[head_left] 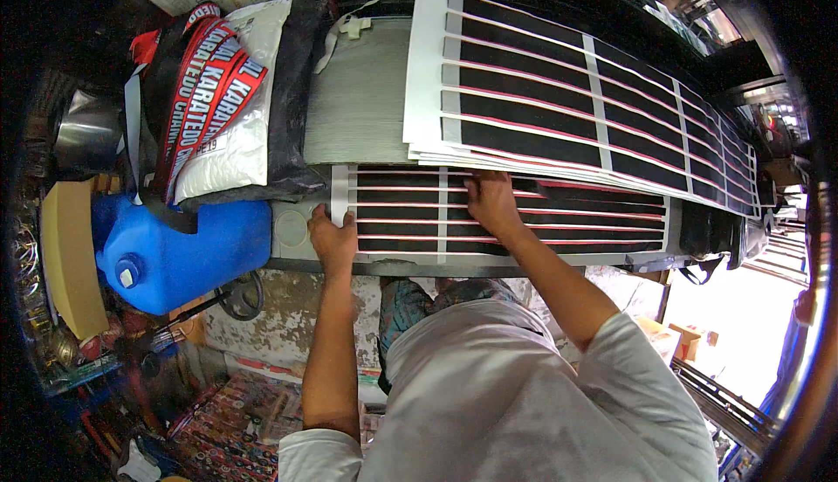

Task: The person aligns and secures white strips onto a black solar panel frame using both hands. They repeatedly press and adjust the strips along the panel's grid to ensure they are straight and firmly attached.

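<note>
Two bare hands at a striped sheet (410, 229), which lies at the centre of the frame along the near edge of a grey worktop (384, 267). The sheet bears black panels divided by narrow white-and-red strips, with a white margin at its left end. The left hand (333, 239), left of centre, is partly open: thumb and forefinger stand apart, touching that margin. The right hand (495, 205), at centre, has its fingers bent over the upper part of the sheet; whether they grasp anything cannot be told.

Upper right: a stack of similar striped sheets (532, 89), slanting downward to the right and overhanging the upper edge of the central one. Left of the stack, a grey, finely ridged surface (358, 98). Upper left: a white plastic package (229, 166) against a black bag (292, 115), a red lettered ribbon (202, 102) draped over the package. Below these, a blue jerrycan (201, 251) lies beside a tan cardboard piece (73, 259).
</note>
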Available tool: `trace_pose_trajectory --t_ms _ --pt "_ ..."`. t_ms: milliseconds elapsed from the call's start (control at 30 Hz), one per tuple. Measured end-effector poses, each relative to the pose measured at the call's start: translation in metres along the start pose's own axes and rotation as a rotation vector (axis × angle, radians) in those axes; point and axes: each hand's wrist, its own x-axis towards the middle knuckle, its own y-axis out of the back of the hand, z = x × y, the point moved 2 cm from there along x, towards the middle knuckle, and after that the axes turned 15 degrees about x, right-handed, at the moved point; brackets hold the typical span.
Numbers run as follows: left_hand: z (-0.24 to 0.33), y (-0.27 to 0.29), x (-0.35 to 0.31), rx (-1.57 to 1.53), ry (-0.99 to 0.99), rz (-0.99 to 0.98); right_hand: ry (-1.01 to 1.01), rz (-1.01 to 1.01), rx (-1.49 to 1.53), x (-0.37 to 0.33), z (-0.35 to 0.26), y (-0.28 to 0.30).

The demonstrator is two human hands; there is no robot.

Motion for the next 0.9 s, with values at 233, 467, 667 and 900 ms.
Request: trace_pose_trajectory --t_ms 233,467,667,900 --pt "-0.047 -0.024 -0.047 -1.082 0.478 -0.57 -0.18 0.058 0.31 -0.111 -0.025 0.082" --pt "0.003 -0.056 -0.093 -1.19 0.607 -0.629 -0.387 0.093 0.38 -0.185 -0.015 0.099" --pt "0.043 -0.07 -0.107 -1.128 0.714 -0.596 -0.301 0.036 0.386 -0.193 -0.008 0.103" --pt "0.056 -0.081 -0.126 -1.121 0.697 -0.586 -0.258 0.018 0.405 -0.187 -0.011 0.102"
